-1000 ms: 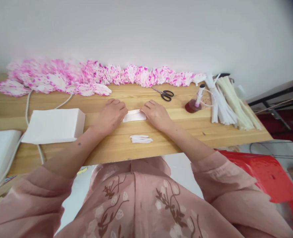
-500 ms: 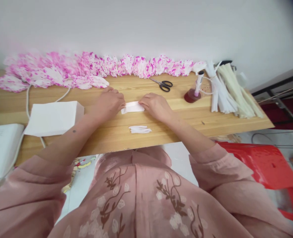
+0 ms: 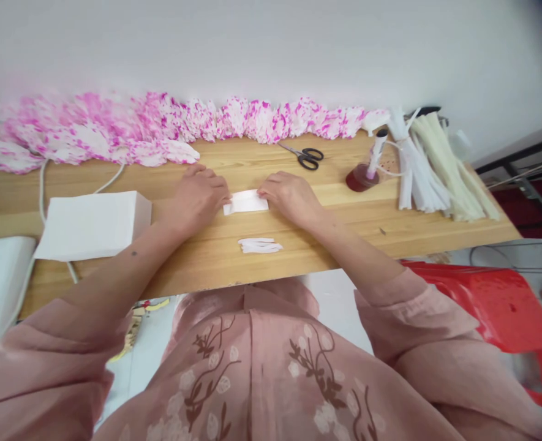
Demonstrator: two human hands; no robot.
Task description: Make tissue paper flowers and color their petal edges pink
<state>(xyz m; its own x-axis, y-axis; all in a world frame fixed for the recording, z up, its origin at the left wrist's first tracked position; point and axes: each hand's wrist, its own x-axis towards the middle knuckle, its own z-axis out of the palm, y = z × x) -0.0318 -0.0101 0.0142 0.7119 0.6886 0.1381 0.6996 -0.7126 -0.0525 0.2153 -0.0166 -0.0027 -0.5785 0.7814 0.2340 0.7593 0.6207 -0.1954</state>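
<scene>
A small folded white paper strip (image 3: 245,201) lies on the wooden table (image 3: 344,226) between my hands. My left hand (image 3: 198,197) pinches its left end with curled fingers. Its right end is pinched the same way by my right hand (image 3: 289,195). Just in front of it lies a little pile of folded white paper pieces (image 3: 258,245), untouched.
A stack of white paper sheets (image 3: 91,224) sits at left with a white cord (image 3: 45,184) beside it. Pink-and-white paper flowers (image 3: 160,125) line the wall. Scissors (image 3: 304,156), a red dish with a marker (image 3: 366,173) and bundled white strips (image 3: 436,165) lie at right. A red stool (image 3: 491,306) stands below.
My hands stay on the strip, pressing it in nearly the same spot. The view shifted slightly as my head moved.
</scene>
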